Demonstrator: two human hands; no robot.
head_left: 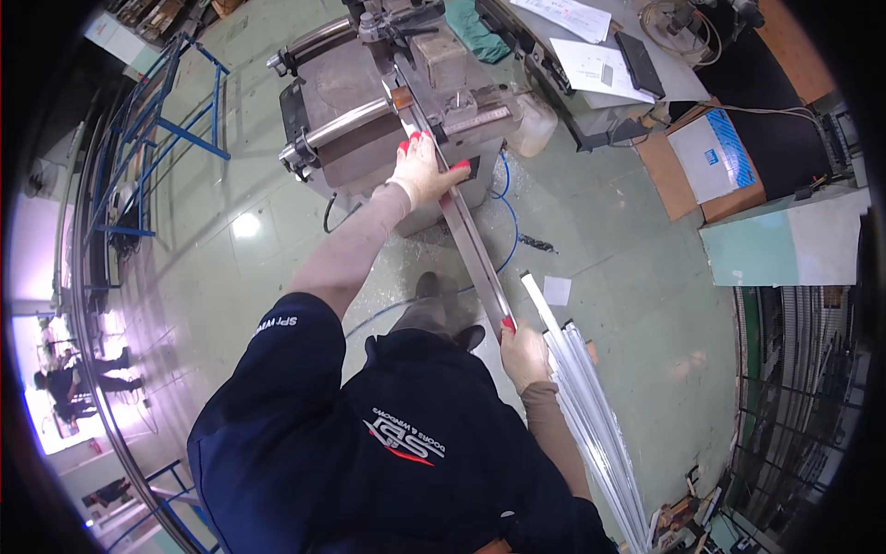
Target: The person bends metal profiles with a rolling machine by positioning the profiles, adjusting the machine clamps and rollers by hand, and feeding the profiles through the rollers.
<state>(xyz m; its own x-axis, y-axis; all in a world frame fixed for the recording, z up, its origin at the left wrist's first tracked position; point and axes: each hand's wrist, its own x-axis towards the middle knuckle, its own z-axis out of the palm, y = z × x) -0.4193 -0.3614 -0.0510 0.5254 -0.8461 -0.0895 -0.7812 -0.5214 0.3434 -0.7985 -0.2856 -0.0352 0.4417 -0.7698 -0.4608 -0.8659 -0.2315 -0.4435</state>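
A long, narrow metal profile [473,251] slants from the grey machine [337,102] at the top back toward my body. My left hand [423,173], in a pale glove with red fingertips, grips it at the machine's near edge, with the thumb across its right side. At the near end, my right hand [526,355] is closed around the profile, its fingers partly hidden. The far end lies on the machine bed beside a round chrome bar [349,125], below the machine head [377,32].
Several white profiles [591,406] lie beside my right forearm. A blue hose [513,217] trails over the floor. A desk [678,78] with papers stands at the upper right, near cardboard [666,175]. Blue metal racks [166,120] stand left; another person [78,383] is far off.
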